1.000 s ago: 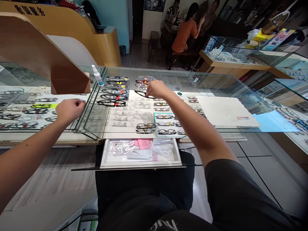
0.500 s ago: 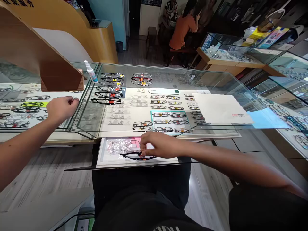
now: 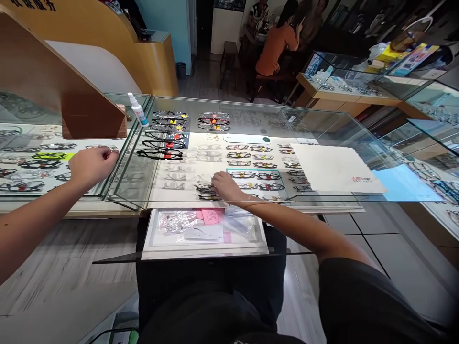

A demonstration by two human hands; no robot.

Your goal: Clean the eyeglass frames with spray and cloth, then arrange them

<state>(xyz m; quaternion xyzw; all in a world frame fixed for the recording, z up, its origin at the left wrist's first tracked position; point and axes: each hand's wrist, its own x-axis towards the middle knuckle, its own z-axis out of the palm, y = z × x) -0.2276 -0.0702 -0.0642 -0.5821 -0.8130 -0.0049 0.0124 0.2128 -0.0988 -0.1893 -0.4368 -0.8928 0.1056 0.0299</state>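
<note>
My left hand (image 3: 93, 165) rests in a loose fist on the left glass case, near its right end, with nothing visible in it. My right hand (image 3: 226, 186) is over the front of the middle display case, fingers curled together beside dark-framed eyeglasses (image 3: 207, 196); what they grip is hidden. Dark eyeglasses (image 3: 160, 153) with red tags stand in a column on the glass top, left of that hand. A shorter group of eyeglasses (image 3: 214, 121) sits behind it. Below the case, an open drawer (image 3: 150, 234) contains clear plastic bags and pink paper (image 3: 211, 216).
A white spray bottle (image 3: 138, 110) stands by the brown wooden panel (image 3: 93, 125) at left. Cream paper (image 3: 337, 167) and a blue sheet (image 3: 405, 181) lie at right. A person in orange (image 3: 276, 50) sits beyond the counter, near more display cases (image 3: 358, 100).
My right hand has moved up and away from the open drawer to the display case. The black eyeglasses it held over the drawer no longer show there. My left hand has stayed in place.
</note>
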